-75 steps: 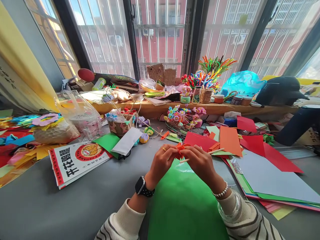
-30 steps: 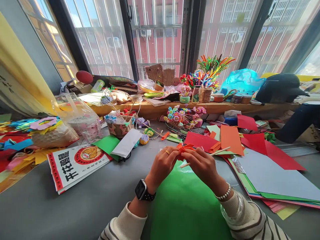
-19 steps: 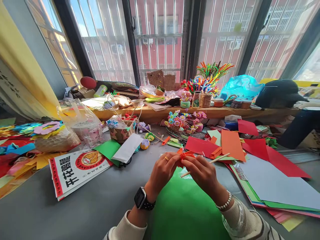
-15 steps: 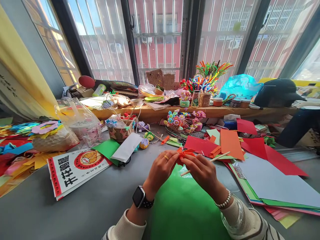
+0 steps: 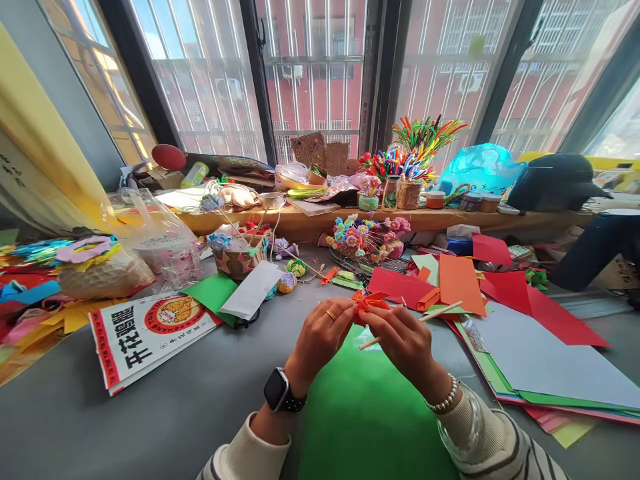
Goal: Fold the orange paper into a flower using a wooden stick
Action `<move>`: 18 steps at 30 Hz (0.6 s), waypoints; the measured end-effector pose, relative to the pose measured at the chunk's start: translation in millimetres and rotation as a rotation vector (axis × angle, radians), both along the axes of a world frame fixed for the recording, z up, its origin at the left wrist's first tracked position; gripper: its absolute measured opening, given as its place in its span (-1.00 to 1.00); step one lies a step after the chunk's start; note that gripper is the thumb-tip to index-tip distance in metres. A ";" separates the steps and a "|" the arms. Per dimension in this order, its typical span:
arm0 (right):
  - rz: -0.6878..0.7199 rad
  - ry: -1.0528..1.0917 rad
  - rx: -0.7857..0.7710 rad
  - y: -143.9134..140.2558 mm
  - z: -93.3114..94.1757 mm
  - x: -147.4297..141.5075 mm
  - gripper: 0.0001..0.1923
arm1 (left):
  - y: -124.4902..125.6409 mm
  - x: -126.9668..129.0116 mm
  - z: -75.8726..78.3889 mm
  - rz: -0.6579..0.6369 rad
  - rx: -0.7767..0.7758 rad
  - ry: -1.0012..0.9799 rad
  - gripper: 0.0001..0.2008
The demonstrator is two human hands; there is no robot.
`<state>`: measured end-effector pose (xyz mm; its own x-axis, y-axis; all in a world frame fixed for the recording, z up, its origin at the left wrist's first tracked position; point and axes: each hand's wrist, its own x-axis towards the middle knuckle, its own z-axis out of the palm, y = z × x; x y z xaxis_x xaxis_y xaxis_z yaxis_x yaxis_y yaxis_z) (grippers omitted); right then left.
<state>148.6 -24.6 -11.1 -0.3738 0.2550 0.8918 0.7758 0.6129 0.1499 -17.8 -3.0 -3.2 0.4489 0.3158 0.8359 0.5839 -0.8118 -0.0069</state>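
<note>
Both hands meet just above the far edge of a green paper sheet (image 5: 370,413), which lies flat on the grey bench (image 5: 100,427) in front of the person. The left hand (image 5: 320,337), with a gold ring on one finger and a black smartwatch (image 5: 278,390) at the wrist, has its fingers curled closed, pinching one side of a small folded orange paper piece (image 5: 369,301). The right hand (image 5: 403,340), with a pearl bracelet (image 5: 440,400) at the wrist, is likewise closed on the other side of the orange piece and also holds a thin wooden stick (image 5: 440,311), which slants away to the right from the hand. The orange piece sits between the fingertips of both hands, raised off the green sheet.

Left of the green sheet lies a white printed packet (image 5: 145,330) with a red border, large black Chinese characters and a round red emblem; the small lettering around the emblem is too fine to read. Right of the green sheet is a spread of loose coloured sheets (image 5: 500,293), red, orange and grey, overlapping one another. Beyond the green sheet, toward the window, stand a cluster of small paper flowers (image 5: 367,233) and, on a wooden ledge (image 5: 450,217), a bunch of bright pipe cleaners (image 5: 420,143) upright in holders.
</note>
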 end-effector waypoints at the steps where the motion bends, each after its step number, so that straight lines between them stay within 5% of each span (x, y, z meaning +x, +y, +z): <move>1: 0.009 0.001 -0.001 0.0 0.0 0.4 -0.78 | 0.2 -0.2 0.3 -0.016 -0.021 -0.012 -0.81; 6: 0.034 -0.003 -0.005 0.3 2.1 1.2 -0.73 | 3.9 -0.6 -1.9 -0.116 -0.149 -0.066 -0.81; 14: 0.046 0.069 -0.112 2.1 4.8 -1.6 -0.88 | 6.3 2.5 -8.0 -0.089 -0.266 -0.106 -0.86; 18: 0.062 0.177 -0.184 4.6 5.5 0.5 -0.89 | 10.5 3.2 -7.7 -0.171 -0.508 -0.272 -0.87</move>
